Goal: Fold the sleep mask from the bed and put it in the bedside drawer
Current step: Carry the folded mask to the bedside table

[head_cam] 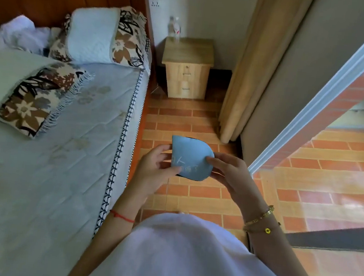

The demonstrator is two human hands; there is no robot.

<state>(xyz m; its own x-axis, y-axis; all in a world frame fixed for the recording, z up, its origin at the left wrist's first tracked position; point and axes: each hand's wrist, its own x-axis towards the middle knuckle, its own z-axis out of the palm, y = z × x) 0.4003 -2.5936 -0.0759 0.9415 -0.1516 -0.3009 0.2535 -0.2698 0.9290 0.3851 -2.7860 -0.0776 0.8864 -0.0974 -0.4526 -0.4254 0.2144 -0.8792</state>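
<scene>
**Folded mask held above the tiles**

Nearest to us, our left hand (153, 170) and right hand (231, 176) hold the sleep mask (191, 159) between them in the air over the orange tiled floor (189, 120), just beside the bed (63, 148). The mask is blue with pale lettering and looks folded in half, a dark edge showing beneath. Our left thumb and fingers pinch its left edge; our right fingers (213, 160) press on its right side, thumb hidden behind. Farther on, two patterned pillows (93, 36) lie on the bed. Beyond, the bedside cabinet (187, 68) stands against the wall with its drawers (186, 79) closed and a clear bottle (175, 28) on top.
</scene>
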